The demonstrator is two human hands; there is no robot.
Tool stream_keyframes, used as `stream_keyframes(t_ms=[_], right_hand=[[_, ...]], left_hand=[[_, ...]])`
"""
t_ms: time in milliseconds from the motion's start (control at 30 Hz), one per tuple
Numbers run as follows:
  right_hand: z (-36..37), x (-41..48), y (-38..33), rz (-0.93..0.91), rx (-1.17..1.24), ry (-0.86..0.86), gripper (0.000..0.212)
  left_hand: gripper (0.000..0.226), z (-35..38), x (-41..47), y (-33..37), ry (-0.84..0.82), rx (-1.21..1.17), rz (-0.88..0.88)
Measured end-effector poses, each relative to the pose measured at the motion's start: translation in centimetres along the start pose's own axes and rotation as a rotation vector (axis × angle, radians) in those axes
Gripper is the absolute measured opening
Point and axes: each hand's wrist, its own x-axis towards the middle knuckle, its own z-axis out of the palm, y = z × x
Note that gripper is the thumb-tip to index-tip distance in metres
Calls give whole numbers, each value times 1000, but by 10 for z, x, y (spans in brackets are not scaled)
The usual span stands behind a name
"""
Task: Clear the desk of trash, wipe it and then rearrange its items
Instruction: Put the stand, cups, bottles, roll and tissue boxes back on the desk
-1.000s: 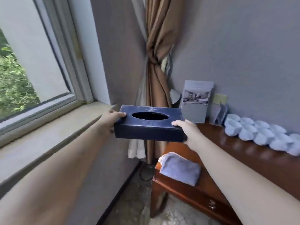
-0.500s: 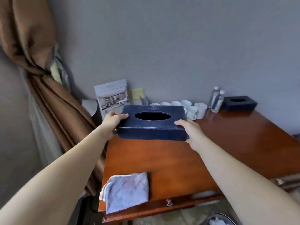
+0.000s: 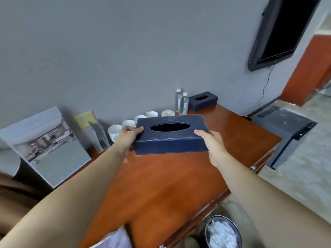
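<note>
Because the dark blue rectangular tissue box [image 3: 170, 140] is in front, some of the white round cups [image 3: 114, 130] behind it are partly hidden. A pale crumpled cloth [image 3: 114, 238] is cut off at the bottom. The box has an oval hole on top, dark inside, and thin light lines along its edges. The left hand [image 3: 128, 138] and right hand [image 3: 213, 145] grip its two short ends, thumbs on top. The other fingers are hidden. The box is over the back part of the brown wooden surface [image 3: 161, 185]. Bare wood lies between it and the near edge.
</note>
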Motion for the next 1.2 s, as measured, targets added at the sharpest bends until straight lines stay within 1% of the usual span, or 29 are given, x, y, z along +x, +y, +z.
stream_keyframes(t_ms=[200, 300, 467, 567, 633, 700, 767, 867, 933, 1000, 1033, 1100, 1200], right_hand=[[-45, 98, -18, 2, 30, 106, 45], [-63, 158, -30, -10, 50, 136, 43], [-93, 264, -43, -1, 83, 170, 31], [-111, 325, -52, 12, 148, 198, 33], [-120, 365, -56, 7, 166, 210, 35], [-126, 403, -56, -1, 165, 219, 37], [-128, 438, -54, 2, 162, 220, 45], [-124, 489, -54, -9, 185, 237, 53], [-120, 523, -54, -7, 180, 220, 61], [-119, 558, -51, 33, 143, 163, 68], [-117, 575, -47, 44, 130, 127, 65], [-114, 604, -36, 39, 115, 84, 52], [-107, 638, -21, 55, 108, 95, 45]], left_hand=[[27, 95, 60, 17, -115, 44, 10], [26, 146, 93, 22, -134, 67, -16], [38, 233, 154, 16, -202, 26, -119], [44, 283, 190, 15, -243, -23, -187], [56, 314, 213, 15, -278, -56, -239], [66, 343, 238, 15, -256, -102, -299], [62, 370, 258, 18, -206, -169, -321], [51, 403, 294, 23, -125, -219, -267], [53, 420, 320, 22, -86, -221, -209], [59, 431, 344, 19, -54, -220, -166], [62, 436, 354, 17, -35, -213, -148], [64, 444, 370, 10, 9, -196, -141], [68, 457, 392, -5, 104, -145, -149]])
